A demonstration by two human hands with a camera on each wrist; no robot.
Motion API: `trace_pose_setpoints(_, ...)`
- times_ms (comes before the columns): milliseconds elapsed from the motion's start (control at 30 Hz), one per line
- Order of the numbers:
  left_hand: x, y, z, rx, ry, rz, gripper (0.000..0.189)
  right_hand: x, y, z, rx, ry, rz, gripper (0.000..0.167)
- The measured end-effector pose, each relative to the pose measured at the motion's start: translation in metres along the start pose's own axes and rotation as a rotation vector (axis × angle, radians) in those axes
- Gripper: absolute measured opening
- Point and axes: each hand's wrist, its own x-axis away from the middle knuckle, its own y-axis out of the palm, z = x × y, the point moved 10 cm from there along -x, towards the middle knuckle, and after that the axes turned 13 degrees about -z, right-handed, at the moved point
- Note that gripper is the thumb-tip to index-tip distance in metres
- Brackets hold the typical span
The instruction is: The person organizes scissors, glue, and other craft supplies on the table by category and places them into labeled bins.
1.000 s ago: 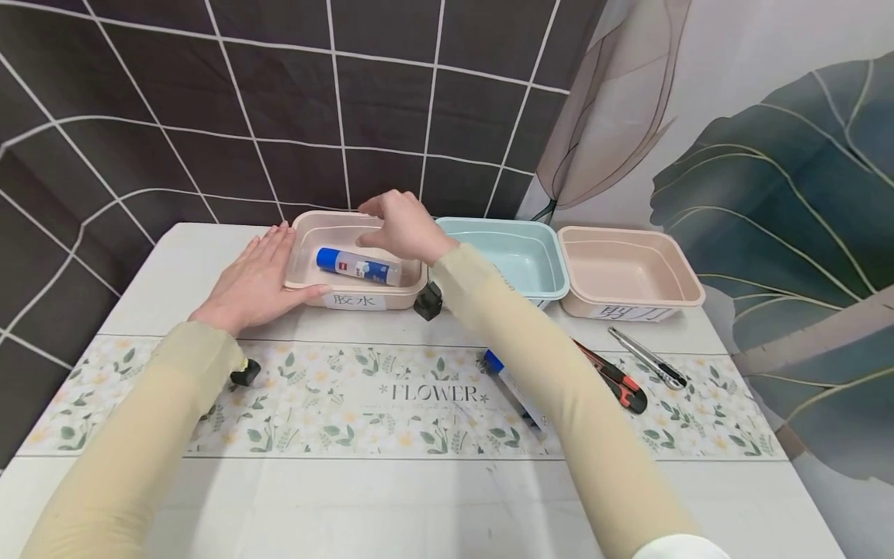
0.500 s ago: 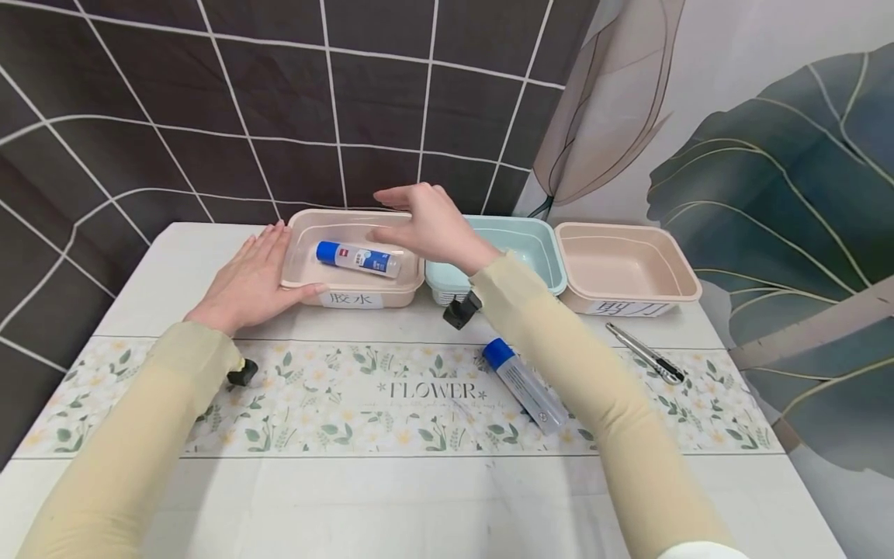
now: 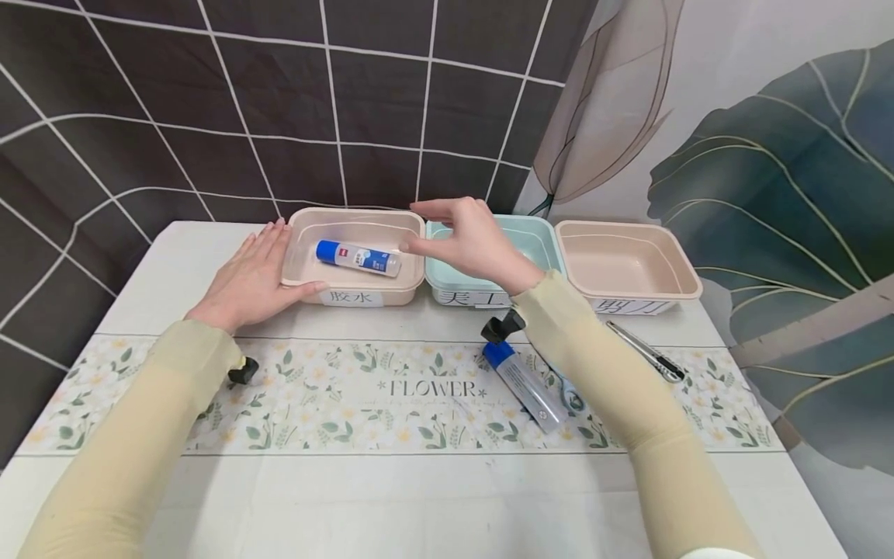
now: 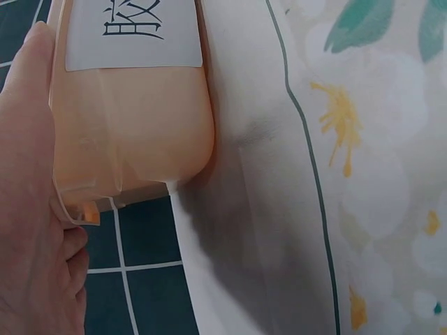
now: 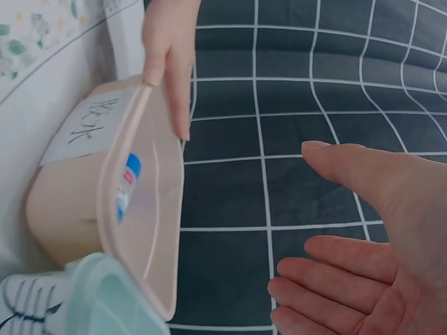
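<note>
In the head view, my left hand (image 3: 244, 276) rests against the left side of a pink box (image 3: 400, 296), its fingers straight and its thumb at the front rim. A blue-capped glue tube (image 3: 358, 258) lies inside this box. My right hand (image 3: 471, 241) hovers over the left part of a light blue box (image 3: 534, 237) with nothing in its grasp. In the right wrist view, the fingers of that right hand (image 5: 342, 272) are extended and spread from the thumb. The left wrist view has the left hand (image 4: 28, 174) along the box rim.
Another pink box (image 3: 621, 264) stands at the right of the row. A second blue-capped glue tube (image 3: 527, 388) lies on the floral strip, beside a blue scissors handle (image 3: 571, 396) partly under the right forearm. A metallic utility knife (image 3: 649, 353) lies farther right.
My right hand has moved right, from above the left pink box to over the blue box. The left hand keeps its place, and the glue tube in the box shows no clear movement.
</note>
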Motion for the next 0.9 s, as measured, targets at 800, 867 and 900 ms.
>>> trace_pose_setpoints(800, -0.001, 0.001, -0.002, 0.005, -0.016, -0.017, 0.115, 0.087, 0.006, 0.044, -0.074, 0.068, 0.019, 0.072)
trace_pose_setpoints(867, -0.001, 0.001, -0.002, 0.007, -0.015, -0.019, 0.115, 0.093, 0.007, 0.048, -0.072, 0.082, 0.019, 0.073)
trace_pose_setpoints(900, -0.001, 0.001, -0.002, 0.007, -0.014, -0.02, 0.115, 0.096, 0.008, 0.05, -0.067, 0.081, 0.02, 0.073)
